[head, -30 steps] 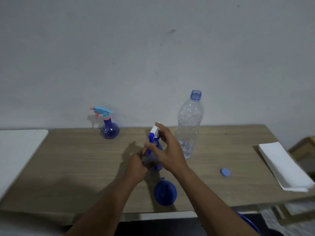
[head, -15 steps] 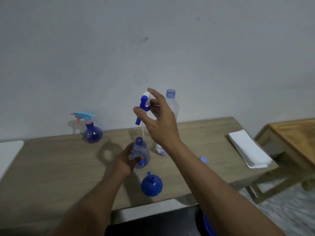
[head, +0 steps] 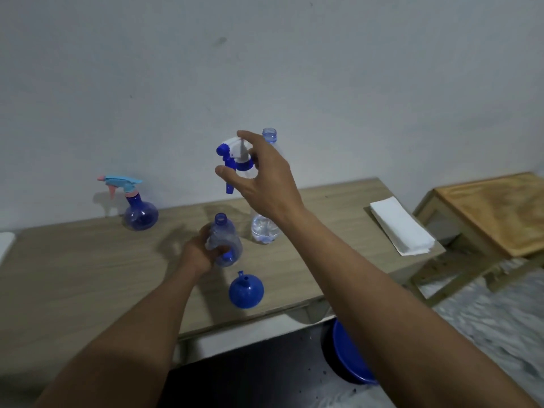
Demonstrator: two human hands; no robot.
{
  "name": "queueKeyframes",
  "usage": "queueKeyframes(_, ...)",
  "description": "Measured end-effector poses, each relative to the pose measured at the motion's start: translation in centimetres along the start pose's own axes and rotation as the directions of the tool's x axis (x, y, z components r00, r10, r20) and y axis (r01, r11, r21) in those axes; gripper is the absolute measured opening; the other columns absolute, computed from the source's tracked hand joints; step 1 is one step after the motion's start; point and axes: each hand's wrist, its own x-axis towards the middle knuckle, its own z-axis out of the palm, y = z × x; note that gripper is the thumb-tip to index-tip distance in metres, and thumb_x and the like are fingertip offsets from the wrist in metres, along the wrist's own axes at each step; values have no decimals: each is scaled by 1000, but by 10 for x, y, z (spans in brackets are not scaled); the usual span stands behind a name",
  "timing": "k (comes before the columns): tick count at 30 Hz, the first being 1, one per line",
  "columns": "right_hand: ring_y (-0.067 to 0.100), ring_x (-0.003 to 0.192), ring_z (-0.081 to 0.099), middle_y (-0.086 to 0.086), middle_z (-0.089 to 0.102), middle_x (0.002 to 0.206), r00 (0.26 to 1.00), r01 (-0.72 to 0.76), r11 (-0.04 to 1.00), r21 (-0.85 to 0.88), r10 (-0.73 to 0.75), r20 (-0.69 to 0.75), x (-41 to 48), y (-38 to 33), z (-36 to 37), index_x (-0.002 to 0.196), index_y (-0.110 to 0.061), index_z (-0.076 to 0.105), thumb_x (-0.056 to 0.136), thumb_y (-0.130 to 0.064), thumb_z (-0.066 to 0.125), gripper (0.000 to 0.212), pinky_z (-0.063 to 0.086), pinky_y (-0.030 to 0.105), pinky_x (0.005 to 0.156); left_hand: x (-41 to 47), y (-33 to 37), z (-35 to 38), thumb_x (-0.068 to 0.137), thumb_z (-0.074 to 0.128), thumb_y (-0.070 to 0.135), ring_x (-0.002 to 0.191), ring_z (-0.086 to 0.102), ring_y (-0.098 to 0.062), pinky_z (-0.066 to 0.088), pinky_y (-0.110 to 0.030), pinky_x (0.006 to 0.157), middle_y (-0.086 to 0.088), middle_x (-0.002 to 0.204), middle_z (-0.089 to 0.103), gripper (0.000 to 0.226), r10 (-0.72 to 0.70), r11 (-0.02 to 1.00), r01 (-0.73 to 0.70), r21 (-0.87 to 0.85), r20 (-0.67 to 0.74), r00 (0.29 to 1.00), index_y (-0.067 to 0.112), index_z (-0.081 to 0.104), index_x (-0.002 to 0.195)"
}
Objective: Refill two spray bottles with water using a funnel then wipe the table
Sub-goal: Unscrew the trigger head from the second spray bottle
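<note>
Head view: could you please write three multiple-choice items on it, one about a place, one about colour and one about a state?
1. Where is the funnel?
A. in a bottle neck
B. on the table, near its front edge
C. on the white cloth

2. What colours is the sprayer on the far spray bottle?
A. green and black
B. all white
C. light blue and pink

3. The spray bottle in the left hand is:
A. open-necked
B. capped
C. lying flat

Key:
1. B, it lies on the wood in front of the held bottle.
2. C, light blue body with a pink trigger.
3. A, the right hand holds its spray head aloft.
</note>
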Motion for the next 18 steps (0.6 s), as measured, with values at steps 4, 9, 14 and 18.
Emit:
queueKeyframes(4, -5, 83, 53, -2, 57, 116, 995, -12, 985, -170, 29, 98, -14, 21, -12, 142, -29, 45, 85, -49, 76, 68, 37, 8, 70, 1, -4, -2, 93, 58, 7, 65, 67, -5, 55, -16, 53, 5, 80, 72, 11, 105, 984, -103, 143, -7, 994, 15, 61, 98)
queueKeyframes(9, 25, 96, 63, 8, 56, 121, 913, -135, 904, -405, 273, 304, -45, 77, -6, 141, -25, 44, 85, -45, 74, 67, 51, 34, 80, 6, -16, -14, 81, 73, 6, 108, 59, -18, 51, -35, 92, 4, 118, 64, 52, 331, 696, -333, 637, 127, 935, 24, 58, 128)
queueKeyframes(14, 37, 112, 59, 16, 52, 129, 791, -189, 791, -582, 474, 387, -76, 143, 18, 145, -21, 41, 86, -40, 72, 69, 49, 40, 91, 13, -21, -19, 75, 77, 7, 108, 63, -17, 49, -26, 85, 17, 108, 67, 61, 356, 723, -356, 592, 123, 927, 52, 57, 111)
queueKeyframes(18, 37, 117, 54, 15, 47, 133, 761, -147, 722, -676, 519, 390, -99, 184, 34, 147, -18, 38, 95, -36, 62, 60, 46, 43, 92, 15, -29, -22, 75, 78, 15, 109, 63, -18, 51, -42, 97, 10, 115, 67, 63, 360, 742, -354, 569, 106, 927, 65, 54, 105)
